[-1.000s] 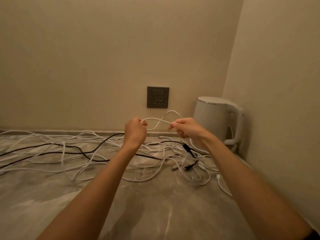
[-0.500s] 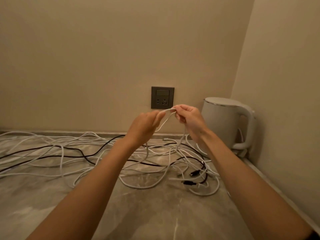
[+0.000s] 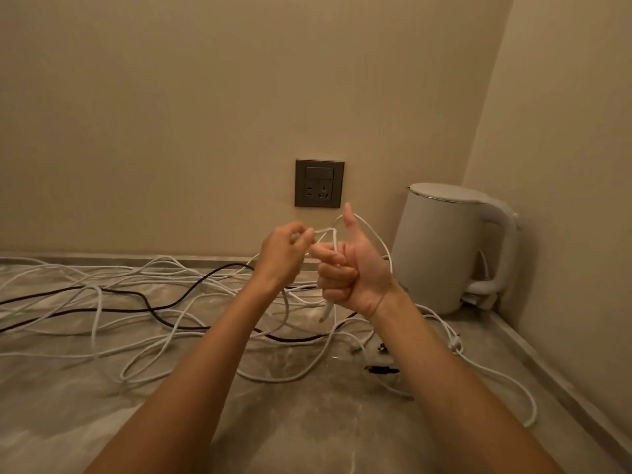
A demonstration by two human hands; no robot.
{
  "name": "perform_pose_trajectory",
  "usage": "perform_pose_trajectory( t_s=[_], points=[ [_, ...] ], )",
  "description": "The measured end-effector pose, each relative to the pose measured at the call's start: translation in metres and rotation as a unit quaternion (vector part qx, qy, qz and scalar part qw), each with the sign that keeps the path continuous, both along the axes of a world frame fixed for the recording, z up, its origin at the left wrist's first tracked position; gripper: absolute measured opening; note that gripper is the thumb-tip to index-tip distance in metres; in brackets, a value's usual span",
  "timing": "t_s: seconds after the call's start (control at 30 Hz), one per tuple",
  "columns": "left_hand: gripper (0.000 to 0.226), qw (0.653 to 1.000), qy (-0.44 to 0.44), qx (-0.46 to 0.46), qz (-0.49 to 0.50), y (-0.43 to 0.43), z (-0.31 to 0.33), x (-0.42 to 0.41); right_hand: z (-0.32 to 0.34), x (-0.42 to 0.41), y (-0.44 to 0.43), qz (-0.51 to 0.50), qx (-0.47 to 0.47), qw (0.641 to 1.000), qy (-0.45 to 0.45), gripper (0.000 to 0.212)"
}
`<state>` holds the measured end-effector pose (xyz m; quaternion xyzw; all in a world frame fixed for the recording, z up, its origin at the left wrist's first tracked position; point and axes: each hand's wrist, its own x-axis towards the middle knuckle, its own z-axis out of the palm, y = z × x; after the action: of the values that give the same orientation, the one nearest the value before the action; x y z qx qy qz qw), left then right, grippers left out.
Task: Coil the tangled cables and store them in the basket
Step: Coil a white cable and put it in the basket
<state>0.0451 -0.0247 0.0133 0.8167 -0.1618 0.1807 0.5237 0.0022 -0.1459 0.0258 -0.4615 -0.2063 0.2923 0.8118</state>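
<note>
Forearms: left forearm (image 3: 205, 364) and right forearm (image 3: 455, 381), both bare.
Right wrist: a thin band (image 3: 375, 304) circles it.
Hands: left hand (image 3: 284, 254) and right hand (image 3: 352, 271), bare.

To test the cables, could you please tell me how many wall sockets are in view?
1: the dark grey square wall socket on the back wall, left of the white electric kettle. Others may lie outside the view.

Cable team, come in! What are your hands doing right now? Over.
Left hand pinches white cable. Right hand grips it, thumb up. Other cables tangled on counter. No basket in sight. Over.
</note>
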Motion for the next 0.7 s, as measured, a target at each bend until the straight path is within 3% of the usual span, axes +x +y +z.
perform_pose_trajectory(
  t_s=[0.1, 0.27, 0.4, 0.5, 0.57, 0.7],
  points=[
    [0.027, 0.985, 0.102, 0.087, -0.108, -0.006, -0.008, -0.011, 0.003, 0.005, -0.007, -0.032, 0.007, 0.999, -0.011, 0.074],
    [0.027, 0.922, 0.272, 0.138, -0.239, -0.01, -0.007, -0.029, 0.002, 0.018, -0.024, -0.15, 0.049, 0.987, 0.012, 0.072],
    [0.032, 0.888, 0.334, 0.167, -0.267, -0.008, 0.002, -0.033, -0.001, 0.021, -0.028, -0.231, 0.148, 0.961, 0.043, 0.064],
    [0.033, 0.884, 0.326, 0.218, -0.256, -0.008, 0.009, -0.037, -0.004, 0.022, -0.027, -0.278, 0.194, 0.94, 0.04, 0.055],
    [0.031, 0.897, 0.305, 0.22, -0.231, -0.005, 0.012, -0.036, -0.005, 0.024, -0.028, -0.291, 0.165, 0.942, 0.019, 0.053],
    [0.026, 0.936, 0.268, 0.171, -0.151, 0.006, 0.021, -0.032, -0.013, 0.028, -0.028, -0.294, -0.028, 0.953, -0.06, 0.064]
  ],
)
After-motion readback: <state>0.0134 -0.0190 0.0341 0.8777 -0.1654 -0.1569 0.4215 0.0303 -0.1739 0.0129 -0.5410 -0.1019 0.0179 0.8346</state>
